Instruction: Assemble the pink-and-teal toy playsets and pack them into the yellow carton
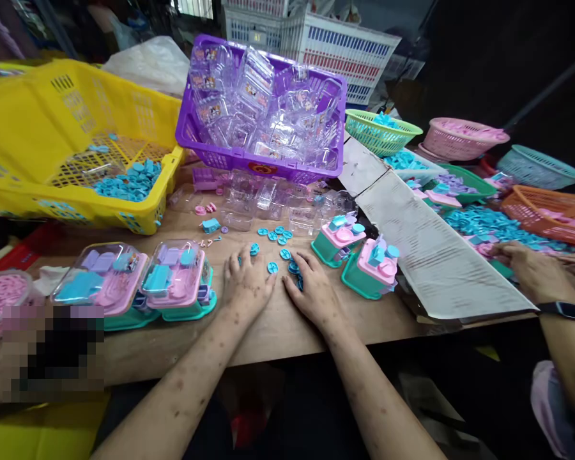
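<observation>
My left hand (250, 280) lies palm down on the table, fingers spread, with a small blue piece (254, 249) at its fingertips. Opposite it, my right hand (315, 289) rests with fingers apart beside a few dark blue pieces (294, 267) between thumb and forefinger. A round blue wheel-like disc (273, 268) sits between the hands, and several more discs (272, 236) are scattered just beyond. Two pink-and-green toy sets (338, 237) stand right of my right hand. Left of my left hand are two similar toys under clear covers (175, 275).
A purple basket (211, 153) of clear plastic covers stands at the back, with loose covers (263, 198) before it. At left is a yellow crate (170, 191) with blue parts. A cardboard divider (412, 249) runs along the right; beyond it a co-worker's hand (531, 268) works among parts baskets.
</observation>
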Demonstrator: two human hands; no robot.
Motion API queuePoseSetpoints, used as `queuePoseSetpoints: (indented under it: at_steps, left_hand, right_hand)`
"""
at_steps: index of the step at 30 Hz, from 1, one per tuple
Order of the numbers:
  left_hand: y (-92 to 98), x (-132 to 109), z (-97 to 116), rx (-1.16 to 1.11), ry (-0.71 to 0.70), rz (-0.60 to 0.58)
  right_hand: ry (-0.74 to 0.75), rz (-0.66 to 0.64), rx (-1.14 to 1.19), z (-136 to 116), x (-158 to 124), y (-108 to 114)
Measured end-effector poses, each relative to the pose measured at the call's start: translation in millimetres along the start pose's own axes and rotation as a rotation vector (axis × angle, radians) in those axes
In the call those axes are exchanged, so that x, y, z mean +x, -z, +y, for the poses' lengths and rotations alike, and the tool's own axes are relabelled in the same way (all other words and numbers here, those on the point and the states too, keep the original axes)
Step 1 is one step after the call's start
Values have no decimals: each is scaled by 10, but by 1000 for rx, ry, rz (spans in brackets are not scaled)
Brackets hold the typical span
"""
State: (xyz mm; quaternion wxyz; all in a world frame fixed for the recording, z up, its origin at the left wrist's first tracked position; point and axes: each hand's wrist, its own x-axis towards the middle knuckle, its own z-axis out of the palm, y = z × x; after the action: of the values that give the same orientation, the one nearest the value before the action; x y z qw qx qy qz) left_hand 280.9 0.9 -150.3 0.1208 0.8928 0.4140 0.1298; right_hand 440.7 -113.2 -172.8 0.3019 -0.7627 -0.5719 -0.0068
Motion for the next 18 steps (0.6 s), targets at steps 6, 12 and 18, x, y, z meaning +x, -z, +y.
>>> queuePoseSetpoints:
  at_steps: [6, 12, 18]
  left_hand:
    - [-130, 489, 198, -52, 43, 141]
    - [-122, 979, 278, -208, -118, 254]
    - [160, 655, 180, -419, -157, 463]
  right_hand:
    - [16, 46, 54, -24, -72, -15]
    - [-63, 11, -87, -145, -42, -30]
    - [-116, -192, -198, -325, 403, -82]
